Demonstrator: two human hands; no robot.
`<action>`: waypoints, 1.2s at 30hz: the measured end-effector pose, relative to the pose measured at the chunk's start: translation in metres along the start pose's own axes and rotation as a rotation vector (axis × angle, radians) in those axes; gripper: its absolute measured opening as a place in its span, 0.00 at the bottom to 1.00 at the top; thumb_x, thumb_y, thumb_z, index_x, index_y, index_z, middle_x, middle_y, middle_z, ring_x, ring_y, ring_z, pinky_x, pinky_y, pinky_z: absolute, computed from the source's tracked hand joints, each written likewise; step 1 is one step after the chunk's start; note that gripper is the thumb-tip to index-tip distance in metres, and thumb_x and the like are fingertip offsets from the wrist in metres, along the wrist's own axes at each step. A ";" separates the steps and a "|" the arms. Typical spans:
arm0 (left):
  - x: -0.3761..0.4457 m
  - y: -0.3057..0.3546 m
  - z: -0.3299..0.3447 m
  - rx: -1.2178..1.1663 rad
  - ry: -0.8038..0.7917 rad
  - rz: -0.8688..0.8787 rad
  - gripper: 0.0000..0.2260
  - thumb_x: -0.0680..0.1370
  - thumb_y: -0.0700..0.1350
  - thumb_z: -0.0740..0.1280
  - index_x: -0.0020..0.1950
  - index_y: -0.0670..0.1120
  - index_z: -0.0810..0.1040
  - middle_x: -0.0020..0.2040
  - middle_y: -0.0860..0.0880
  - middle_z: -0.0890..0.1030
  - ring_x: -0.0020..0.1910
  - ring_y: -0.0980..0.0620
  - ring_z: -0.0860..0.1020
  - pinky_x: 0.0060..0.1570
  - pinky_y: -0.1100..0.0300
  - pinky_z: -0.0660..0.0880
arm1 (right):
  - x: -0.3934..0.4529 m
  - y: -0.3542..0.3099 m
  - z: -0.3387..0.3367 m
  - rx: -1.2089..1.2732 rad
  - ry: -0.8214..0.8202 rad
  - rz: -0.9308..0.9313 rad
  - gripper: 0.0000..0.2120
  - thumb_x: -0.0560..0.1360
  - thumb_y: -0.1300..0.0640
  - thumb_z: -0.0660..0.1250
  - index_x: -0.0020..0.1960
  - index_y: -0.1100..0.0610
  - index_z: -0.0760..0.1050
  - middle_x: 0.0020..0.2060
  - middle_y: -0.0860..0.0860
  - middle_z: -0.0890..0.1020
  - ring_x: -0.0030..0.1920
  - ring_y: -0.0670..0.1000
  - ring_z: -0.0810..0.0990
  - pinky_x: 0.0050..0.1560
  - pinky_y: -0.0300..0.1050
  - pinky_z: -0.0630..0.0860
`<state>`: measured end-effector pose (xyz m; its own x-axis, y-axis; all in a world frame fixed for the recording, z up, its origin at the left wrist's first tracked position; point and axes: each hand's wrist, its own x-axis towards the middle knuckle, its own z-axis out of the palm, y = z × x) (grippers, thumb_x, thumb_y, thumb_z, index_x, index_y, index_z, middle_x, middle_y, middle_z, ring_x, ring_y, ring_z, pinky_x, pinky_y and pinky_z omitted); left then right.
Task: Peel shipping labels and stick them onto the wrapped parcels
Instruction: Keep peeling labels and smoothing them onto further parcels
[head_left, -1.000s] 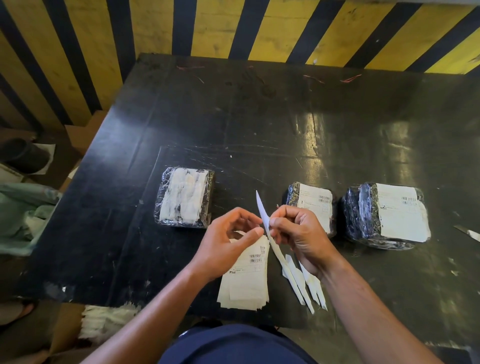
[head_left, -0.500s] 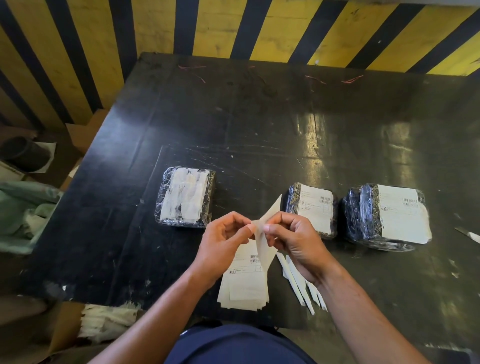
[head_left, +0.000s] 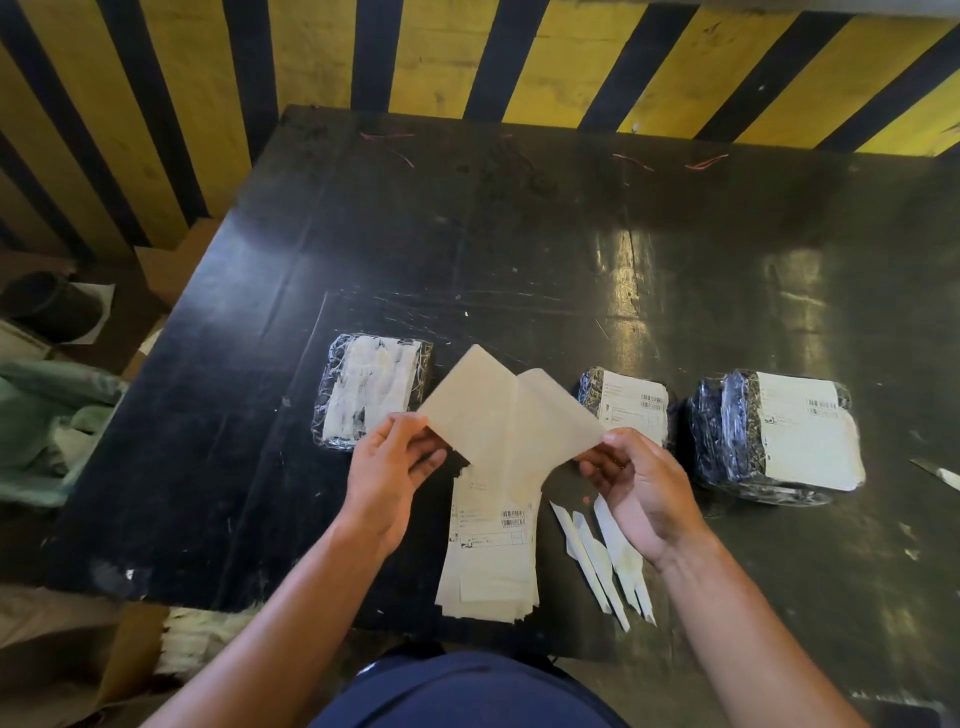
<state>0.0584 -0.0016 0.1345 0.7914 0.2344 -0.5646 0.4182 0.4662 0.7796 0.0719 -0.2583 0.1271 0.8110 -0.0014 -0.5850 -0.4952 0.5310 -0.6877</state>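
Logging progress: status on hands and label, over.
Left hand and right hand pinch one label, peeling apart. Unlabelled parcel waits. Nothing blocking.

A black table (head_left: 467, 249) stands before a yellow-and-black striped wall (head_left: 322, 52).

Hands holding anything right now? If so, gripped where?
Yes. The left hand pinches one sheet at its lower left edge; the right hand pinches the other sheet at its right corner. Which is label, which backing: unclear.

Half-peeled label (head_left: 511, 415) spread open above three wrapped parcels (head_left: 371, 397).
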 end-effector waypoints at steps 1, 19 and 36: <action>0.002 0.002 -0.002 -0.015 0.026 0.006 0.04 0.85 0.40 0.65 0.53 0.43 0.79 0.49 0.46 0.89 0.53 0.47 0.86 0.54 0.53 0.80 | 0.002 -0.001 -0.005 0.020 0.019 0.000 0.06 0.81 0.67 0.64 0.47 0.61 0.77 0.42 0.58 0.87 0.39 0.52 0.85 0.42 0.42 0.82; 0.019 0.018 -0.017 0.044 0.079 0.101 0.06 0.86 0.40 0.63 0.50 0.46 0.77 0.48 0.46 0.84 0.46 0.51 0.84 0.47 0.57 0.81 | -0.004 -0.037 -0.068 -0.622 0.199 -0.493 0.11 0.82 0.65 0.65 0.42 0.57 0.75 0.39 0.54 0.82 0.42 0.53 0.81 0.48 0.48 0.79; -0.014 -0.041 0.018 0.210 -0.047 -0.084 0.07 0.86 0.42 0.64 0.48 0.44 0.77 0.52 0.44 0.86 0.49 0.48 0.85 0.52 0.54 0.81 | 0.025 0.096 -0.126 -1.434 0.235 -0.177 0.09 0.73 0.58 0.69 0.37 0.50 0.71 0.32 0.44 0.81 0.34 0.50 0.81 0.33 0.48 0.75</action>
<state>0.0380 -0.0394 0.1157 0.7674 0.1602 -0.6208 0.5635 0.2934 0.7723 0.0054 -0.3144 -0.0078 0.8941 -0.1851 -0.4078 -0.3894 -0.7711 -0.5037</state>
